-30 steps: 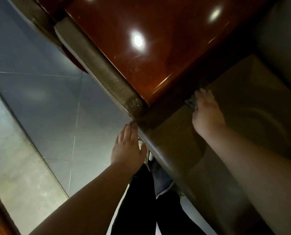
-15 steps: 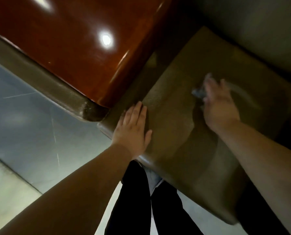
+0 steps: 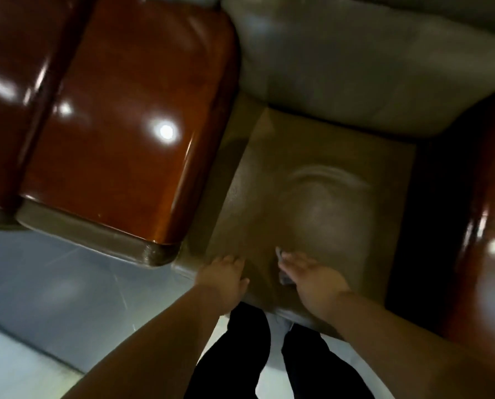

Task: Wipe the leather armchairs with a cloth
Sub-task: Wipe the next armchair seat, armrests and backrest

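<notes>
Grey cloth [image 3: 282, 264] under right hand [image 3: 312, 279] fingers, on seat [image 3: 312, 203].

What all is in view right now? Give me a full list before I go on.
seat cushion: 1, olive-brown leather, centre, curved wipe streaks on it
back cushion: 1, grey, top right, behind the seat
wooden armrests: 2 whole, 1 partly visible at the left edge, glossy red-brown, either side of the seat
floor: grey tiles, lower left
cloth: 1, grey, mostly hidden under the right hand
left hand: flat on the seat's front edge
right hand: pressing the cloth on the seat
legs: 2, black trousers, bottom centre
</notes>
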